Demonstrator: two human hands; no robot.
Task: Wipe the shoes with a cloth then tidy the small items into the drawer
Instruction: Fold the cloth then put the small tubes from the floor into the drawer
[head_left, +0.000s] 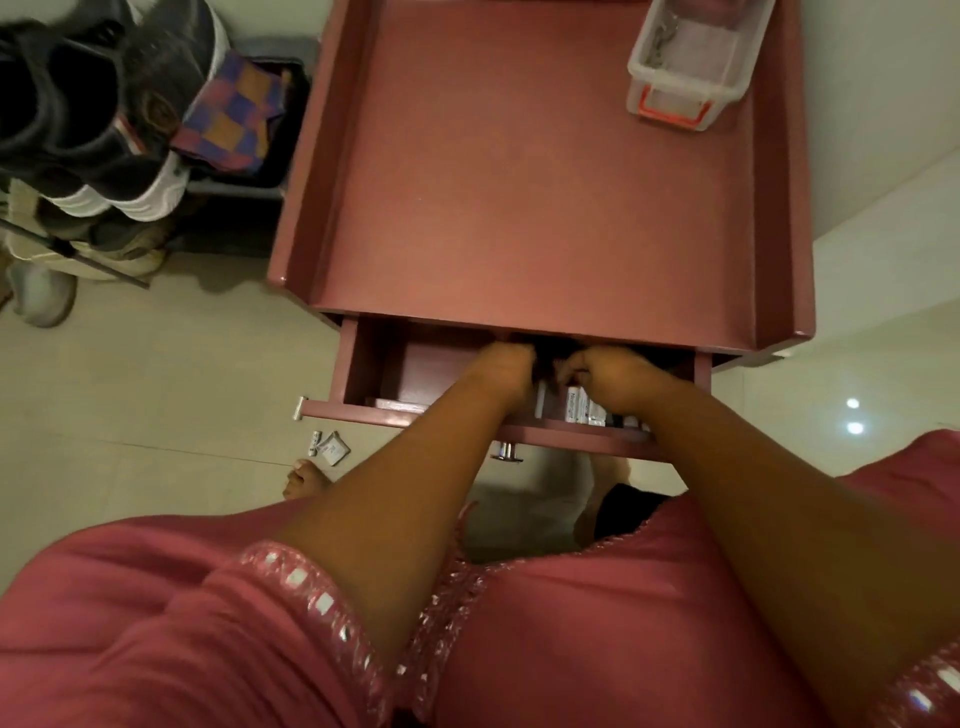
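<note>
The pink cabinet's drawer (374, 413) stands pulled out below the tray-like top (519, 182). Both my hands reach into it. My left hand (501, 371) is deep inside with its fingers curled and hidden under the cabinet top. My right hand (608, 376) has curled fingers among small white boxes (579, 408) standing in the drawer; what either hand holds is hidden. The checked cloth (234, 117) lies on the rack beside dark shoes (78, 104) at the upper left.
A clear plastic bin (691, 67) with a red latch sits at the back right of the cabinet top. Two small white packets (330, 447) lie on the tiled floor by my foot (306, 480). More shoes sit low on the rack (78, 244).
</note>
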